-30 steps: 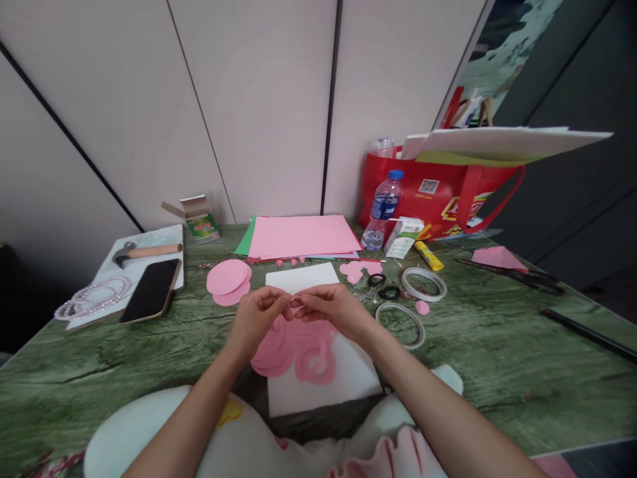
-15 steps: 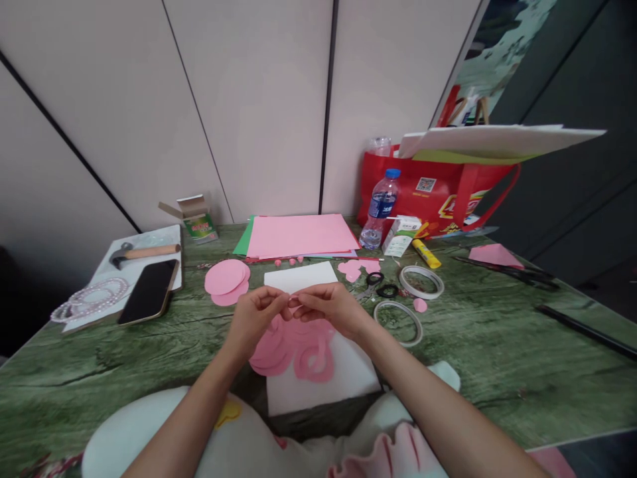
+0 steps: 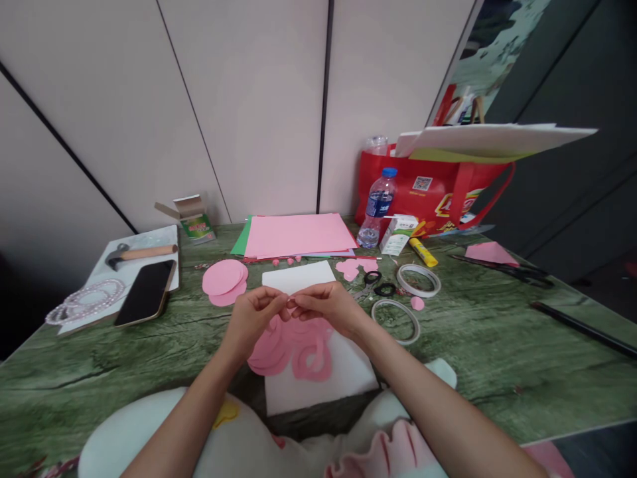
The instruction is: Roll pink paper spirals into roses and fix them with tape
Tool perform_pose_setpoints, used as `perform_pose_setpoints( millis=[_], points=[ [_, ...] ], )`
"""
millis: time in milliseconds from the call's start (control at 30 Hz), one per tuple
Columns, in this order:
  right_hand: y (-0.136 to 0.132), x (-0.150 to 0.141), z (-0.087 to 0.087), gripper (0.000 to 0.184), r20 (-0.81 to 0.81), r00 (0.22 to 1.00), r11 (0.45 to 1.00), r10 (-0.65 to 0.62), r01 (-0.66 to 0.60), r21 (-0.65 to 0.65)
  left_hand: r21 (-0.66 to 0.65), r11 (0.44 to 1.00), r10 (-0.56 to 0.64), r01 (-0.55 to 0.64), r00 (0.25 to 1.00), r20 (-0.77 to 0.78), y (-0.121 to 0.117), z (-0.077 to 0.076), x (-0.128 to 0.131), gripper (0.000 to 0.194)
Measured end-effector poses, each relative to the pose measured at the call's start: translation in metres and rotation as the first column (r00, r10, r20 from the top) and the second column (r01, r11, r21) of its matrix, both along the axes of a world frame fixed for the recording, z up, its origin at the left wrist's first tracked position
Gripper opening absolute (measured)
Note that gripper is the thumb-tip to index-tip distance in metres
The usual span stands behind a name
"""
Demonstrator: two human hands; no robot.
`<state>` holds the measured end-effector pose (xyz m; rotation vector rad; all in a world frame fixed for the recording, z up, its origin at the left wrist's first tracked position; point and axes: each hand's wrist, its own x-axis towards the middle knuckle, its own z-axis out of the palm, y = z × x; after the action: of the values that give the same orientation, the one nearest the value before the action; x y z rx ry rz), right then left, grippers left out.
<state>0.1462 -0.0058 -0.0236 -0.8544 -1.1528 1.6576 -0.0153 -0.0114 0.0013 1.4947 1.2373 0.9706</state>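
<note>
My left hand (image 3: 255, 317) and my right hand (image 3: 329, 307) meet fingertip to fingertip above the middle of the table. Between them they pinch a small piece of pink paper (image 3: 291, 301), mostly covered by the fingers. Below lie pink paper pieces (image 3: 269, 355), some cut into round spiral shapes, including a curled one (image 3: 326, 368). These rest on a white sheet (image 3: 343, 388). A white card (image 3: 301, 275) lies just beyond the fingers. To the left is a stack of pink paper circles (image 3: 223, 275).
Black-handled scissors (image 3: 371, 279), two tape rolls (image 3: 419, 292) (image 3: 419, 332) and a glue stick (image 3: 423, 252) lie right. A water bottle (image 3: 379, 206) stands before a red bag (image 3: 428, 206). Coloured paper (image 3: 301, 234) is at the back; a phone (image 3: 146, 292) and hammer (image 3: 149, 252) are left.
The whole view has shifted slightly, with the table things a little further left. Both hands still pinch the small pink paper piece, their fingers barely moved.
</note>
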Motion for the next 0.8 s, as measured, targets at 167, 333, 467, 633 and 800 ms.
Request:
perform_pose_setpoints(
  millis=[167,333,467,633,800],
  points=[
    [-0.0007,-0.0001,0.0006,0.027,0.011,1.0,1.0,-0.006,0.006,0.01,0.003,1.0,-0.021,0.021,1.0,0.003,0.0002,-0.0012,-0.0004,0.024],
    [-0.0017,-0.0002,0.0022,0.026,0.038,0.999,0.999,-0.016,0.015,0.029,-0.002,0.999,-0.037,0.037,0.999,-0.006,0.0015,-0.0032,0.0003,0.022],
    [-0.0015,0.0003,0.0017,0.026,0.049,0.999,0.999,-0.015,0.013,0.044,-0.004,0.999,-0.049,0.049,0.999,-0.008,0.0014,-0.0032,0.0008,0.021],
    [-0.0015,-0.0001,0.0012,0.025,0.061,0.998,0.998,-0.023,0.019,0.059,0.006,0.999,-0.052,0.052,0.999,-0.015,0.001,-0.0044,-0.0006,0.022],
    [-0.0025,-0.0002,0.0025,0.027,0.072,0.997,0.997,-0.023,0.017,0.07,0.002,0.999,-0.054,0.054,0.998,-0.017,0.0012,-0.0045,-0.0007,0.023]
  ],
)
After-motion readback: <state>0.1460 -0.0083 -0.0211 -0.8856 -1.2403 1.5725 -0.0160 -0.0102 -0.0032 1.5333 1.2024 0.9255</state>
